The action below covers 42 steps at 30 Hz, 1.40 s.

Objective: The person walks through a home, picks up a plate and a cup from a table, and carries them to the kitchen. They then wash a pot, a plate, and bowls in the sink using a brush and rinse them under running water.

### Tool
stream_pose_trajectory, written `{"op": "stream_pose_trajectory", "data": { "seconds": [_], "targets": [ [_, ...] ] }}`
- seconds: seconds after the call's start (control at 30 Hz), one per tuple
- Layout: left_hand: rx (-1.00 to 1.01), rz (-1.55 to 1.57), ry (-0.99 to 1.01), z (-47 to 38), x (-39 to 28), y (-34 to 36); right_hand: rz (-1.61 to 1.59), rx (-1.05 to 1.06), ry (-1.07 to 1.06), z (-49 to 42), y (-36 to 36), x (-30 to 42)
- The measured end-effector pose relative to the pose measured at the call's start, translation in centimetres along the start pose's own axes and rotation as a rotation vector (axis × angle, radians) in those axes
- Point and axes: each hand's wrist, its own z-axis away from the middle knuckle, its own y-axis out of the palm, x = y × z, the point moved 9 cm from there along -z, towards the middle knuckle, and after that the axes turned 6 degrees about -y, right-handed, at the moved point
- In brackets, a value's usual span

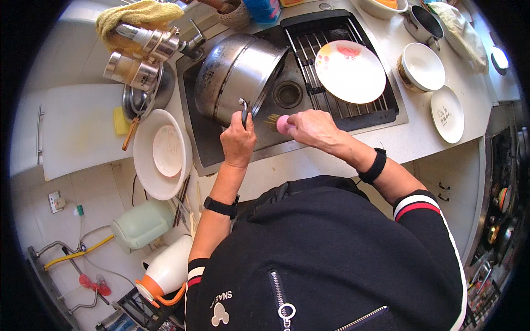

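My left hand point(239, 140) grips the black side handle of a large stainless steel pot point(240, 74). The pot lies tipped on its side in the sink point(265, 151), its mouth facing right and its wall darkly stained. In my right hand point(312, 129) is a brush point(283, 124) with a pink handle and tan bristles. The bristles point left, low over the sink, apart from the pot's rim. Beyond them the round drain point(288, 94) is visible. What lies inside the pot is hidden from me.
A white plate point(350, 76) rests on the drying rack point(366, 120) across the sink's right side. Bowls point(423, 66), a small plate point(447, 113) and a saucepan point(423, 25) stand farther right. At left are a white basin point(143, 165), a faucet point(192, 43) and a yellow cloth point(136, 16).
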Motion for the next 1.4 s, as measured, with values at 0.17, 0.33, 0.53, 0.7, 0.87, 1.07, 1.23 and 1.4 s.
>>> {"op": "stream_pose_trajectory", "data": {
  "seconds": [0.17, 0.33, 0.53, 0.7, 0.87, 1.07, 1.23, 1.4],
  "targets": [
    [-0.008, -0.012, -0.016, -0.1, 0.2, 0.1, -0.007, 0.001, -0.002, -0.1, 0.4, -0.2],
    [0.007, -0.009, -0.053, -0.1, 0.5, 0.2, -0.009, -0.019, -0.005, -0.1, 0.5, -0.3],
    [0.017, 0.009, -0.068, -0.3, 0.4, 0.2, -0.008, -0.038, -0.019, 0.2, 0.3, -0.2],
    [0.018, 0.009, -0.146, -0.7, 1.0, 0.0, -0.006, -0.020, 0.009, 0.6, -0.1, -0.5],
    [-0.046, 0.043, -0.280, -2.0, 2.6, -1.0, -0.004, -0.041, 0.024, 1.1, -0.8, -0.7],
    [-0.139, 0.209, -0.483, -3.2, 5.8, -1.8, -0.024, -0.147, 0.044, 2.4, -2.3, -1.3],
    [-0.054, 0.525, -0.759, -3.7, 10.3, -0.6, -0.130, -0.232, 0.056, 5.0, -4.3, -1.4],
    [-0.034, 1.232, -0.982, -2.0, 13.9, 1.7, -0.331, -0.535, -0.037, 7.9, -8.6, -1.3]
  ]
}}
